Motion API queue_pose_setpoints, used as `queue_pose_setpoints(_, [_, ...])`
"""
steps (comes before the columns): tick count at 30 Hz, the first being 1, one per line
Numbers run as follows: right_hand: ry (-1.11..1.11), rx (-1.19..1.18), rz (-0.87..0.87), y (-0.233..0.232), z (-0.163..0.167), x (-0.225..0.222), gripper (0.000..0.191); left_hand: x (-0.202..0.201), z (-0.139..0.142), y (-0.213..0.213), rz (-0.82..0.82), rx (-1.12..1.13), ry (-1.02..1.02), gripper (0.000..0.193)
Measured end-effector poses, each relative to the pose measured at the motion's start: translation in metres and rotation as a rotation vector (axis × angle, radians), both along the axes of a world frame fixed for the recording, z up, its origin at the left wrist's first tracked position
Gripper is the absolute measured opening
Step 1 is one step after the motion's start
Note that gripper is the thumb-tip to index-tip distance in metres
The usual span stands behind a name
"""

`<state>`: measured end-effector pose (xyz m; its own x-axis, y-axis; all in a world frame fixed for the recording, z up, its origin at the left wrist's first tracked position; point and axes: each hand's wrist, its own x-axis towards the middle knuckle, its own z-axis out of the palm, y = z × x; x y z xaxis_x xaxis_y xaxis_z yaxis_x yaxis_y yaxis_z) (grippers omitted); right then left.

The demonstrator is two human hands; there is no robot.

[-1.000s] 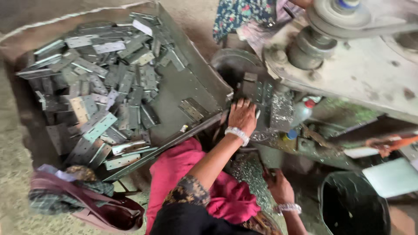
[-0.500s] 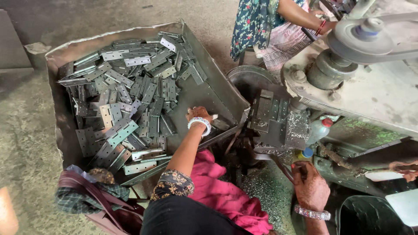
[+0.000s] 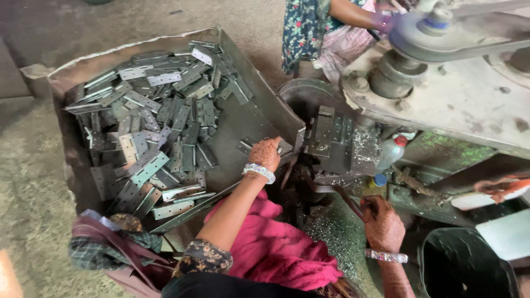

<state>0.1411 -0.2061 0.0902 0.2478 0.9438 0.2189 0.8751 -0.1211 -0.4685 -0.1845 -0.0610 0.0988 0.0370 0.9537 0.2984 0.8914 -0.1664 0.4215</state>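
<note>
- Grey sheet-metal tray [image 3: 259,83], tilted, at left and centre; its near right corner meets the machine.
- Hinge plates [image 3: 160,127]: flat, perforated, dull silver rectangles heaped loosely across the far and left part of the tray; the right part of the tray floor is nearly bare.
- Left hand [image 3: 266,153]: fingers curled down at the tray's near right corner, resting on a small plate there; whether it is pinched cannot be told. Forearm runs up from the near edge, beaded bracelet at the wrist, patterned sleeve at the elbow.
- Right hand [image 3: 381,221]: closed in a fist round a dark lever handle [image 3: 348,200] that slants up toward the press; bracelet at the wrist.
- Press fixture [image 3: 331,138]: dark steel block, just right of the tray corner, beneath a pale, worn machine bed [image 3: 469,99] with pulley and belt.
- Metal shavings [image 3: 331,237], glittering, on the floor between the hands.
- Pink cloth [image 3: 276,248] over the lap.
- Plastic bottle [image 3: 391,152], red-capped, right of the fixture.
- Second person [image 3: 331,22], floral dress, far side.
</note>
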Motion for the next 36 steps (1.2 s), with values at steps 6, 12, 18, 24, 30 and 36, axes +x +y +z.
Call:
queue_pose_setpoints(6, [-0.021,0.006,-0.034,0.002,0.01,-0.007,0.023,0.063,0.034,-0.056,-0.214,0.104,-0.029,0.037])
queue_pose_setpoints(12, [-0.022,-0.171,0.033,0.0,0.013,-0.004,0.04,0.181,-0.024,-0.06,-0.225,0.314,0.423,0.04])
queue_pose_setpoints(18, [-0.095,-0.341,0.149,0.016,-0.012,0.016,0.055,0.185,-0.03,-0.022,-0.168,0.013,0.336,0.054])
queue_pose_setpoints(24, [0.111,-0.521,0.074,-0.003,-0.085,0.022,0.05,0.185,0.011,-0.014,-0.203,-0.209,0.568,0.045])
queue_pose_setpoints(30, [0.036,-0.48,0.151,-0.008,-0.114,0.034,0.048,0.187,0.02,-0.021,-0.208,-0.241,0.577,0.049])
queue_pose_setpoints(36, [0.105,-0.588,0.037,-0.002,-0.12,0.036,0.05,0.188,0.005,-0.017,-0.146,-0.133,0.591,0.054])
